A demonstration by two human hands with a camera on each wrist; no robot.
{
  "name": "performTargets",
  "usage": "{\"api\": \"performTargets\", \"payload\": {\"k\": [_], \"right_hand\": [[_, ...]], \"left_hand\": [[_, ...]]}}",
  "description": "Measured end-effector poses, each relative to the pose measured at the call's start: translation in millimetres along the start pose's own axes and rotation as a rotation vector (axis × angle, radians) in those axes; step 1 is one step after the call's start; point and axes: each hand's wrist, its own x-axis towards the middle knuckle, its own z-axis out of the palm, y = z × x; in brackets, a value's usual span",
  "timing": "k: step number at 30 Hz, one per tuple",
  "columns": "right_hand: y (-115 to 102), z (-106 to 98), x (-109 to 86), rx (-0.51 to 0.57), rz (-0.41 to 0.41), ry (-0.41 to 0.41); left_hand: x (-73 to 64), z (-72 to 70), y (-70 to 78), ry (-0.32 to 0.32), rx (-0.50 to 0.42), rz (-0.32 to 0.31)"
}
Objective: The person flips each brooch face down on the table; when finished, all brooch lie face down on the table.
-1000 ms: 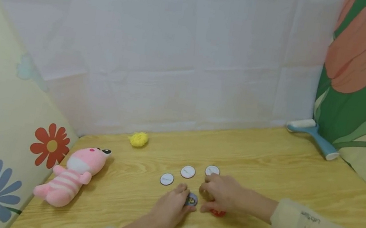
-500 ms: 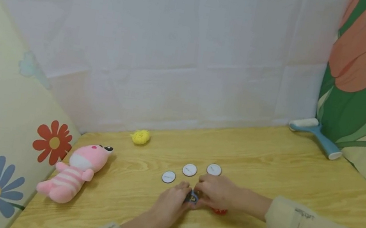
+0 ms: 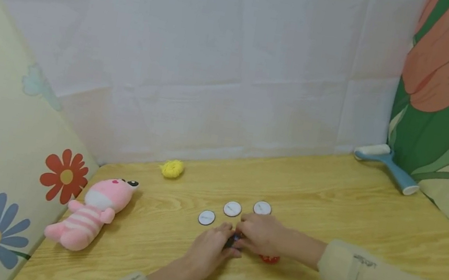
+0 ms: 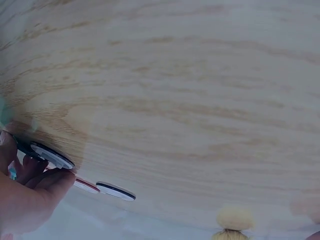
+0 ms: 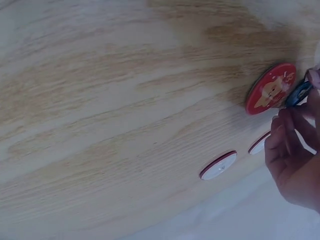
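Note:
Both hands meet over the table. My left hand pinches a small round disc with a blue picture face; its fingertips cover much of it. From the left wrist view, a dark-rimmed disc with a white back shows tilted at those fingers. The fingers and thumb of my right hand pinch the blue disc from the other side, and its edge shows in the right wrist view. A red picture disc lies beside the right hand, partly covered by it in the head view.
Three white-faced discs lie in a row beyond the hands: a left one, a middle one and a right one. A pink plush toy, a yellow fuzzy ball and a blue-handled lint roller sit farther off.
My right hand has moved left from beside the red disc and its fingers have closed onto the blue disc, hiding most of it. My left hand has kept its hold.

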Motion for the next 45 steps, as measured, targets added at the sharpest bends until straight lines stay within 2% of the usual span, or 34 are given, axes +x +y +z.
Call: {"api": "performTargets", "payload": {"k": [7, 15, 23, 29, 37, 40, 42, 45], "right_hand": [[-4.8, 4.0, 4.8, 0.005, 0.069, 0.064], [-9.0, 5.0, 5.9, -0.012, 0.12, 0.073], [-9.8, 8.9, 3.0, -0.012, 0.105, 0.106], [-8.2, 10.0, -0.2, -0.003, 0.095, 0.102], [0.7, -1.2, -2.4, 0.068, -0.018, -0.007], [5.3, -2.6, -4.1, 0.049, -0.103, -0.011], [7.7, -1.5, -5.5, -0.033, -0.185, 0.024], [11.4, 3.2, -7.8, -0.231, -0.316, 0.124]], "left_hand": [[-0.4, 1.3, -0.8, 0.001, 0.003, 0.02], [-1.1, 0.9, -2.4, 0.007, -0.003, 0.036], [-4.5, -3.1, -4.0, -0.009, -0.046, 0.036], [-5.1, -4.3, -4.7, -0.013, -0.034, 0.036], [-6.0, -7.0, -4.5, -0.056, -0.053, 0.018], [-5.8, -7.3, -4.7, -0.06, -0.048, 0.021], [-6.3, -7.4, -4.5, -0.056, -0.038, 0.029], [-6.6, -7.0, -4.3, -0.048, -0.008, 0.057]]}}
